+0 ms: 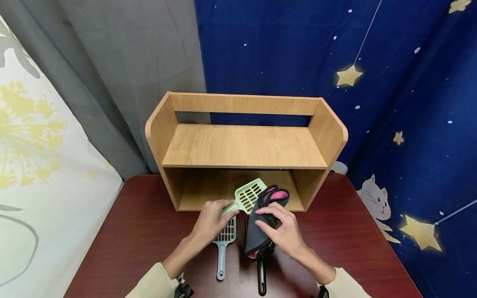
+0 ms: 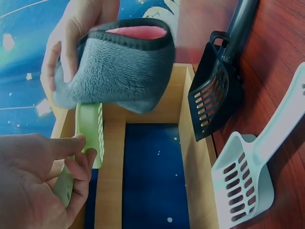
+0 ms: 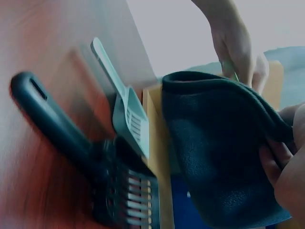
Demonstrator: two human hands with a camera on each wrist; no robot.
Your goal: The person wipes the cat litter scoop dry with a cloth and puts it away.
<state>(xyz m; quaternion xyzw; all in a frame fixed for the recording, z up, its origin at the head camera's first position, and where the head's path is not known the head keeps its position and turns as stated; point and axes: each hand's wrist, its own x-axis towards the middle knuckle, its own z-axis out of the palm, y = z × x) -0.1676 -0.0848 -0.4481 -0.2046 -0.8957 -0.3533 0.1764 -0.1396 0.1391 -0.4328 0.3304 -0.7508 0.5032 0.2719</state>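
My left hand (image 1: 211,220) grips the handle of a light green slotted litter scoop (image 1: 250,193), held up in front of the shelf. In my right hand (image 1: 286,230) is a folded grey fleece cloth (image 2: 128,67) with a pink inside and black edging, pinched between thumb and fingers. The cloth overlaps the edge of the green scoop's head; whether they touch I cannot tell. Below the hands, a blue-grey litter scoop (image 1: 221,256) lies on the table with its handle towards me. Beside it is a black litter scoop (image 1: 262,275), its head mostly hidden by the cloth in the head view.
A two-tier wooden shelf (image 1: 246,145) stands at the back of the dark red table (image 1: 149,231). Behind it hang a grey curtain (image 1: 141,62) and a blue star-patterned curtain (image 1: 279,49). White patterned fabric (image 1: 48,198) hangs at the left.
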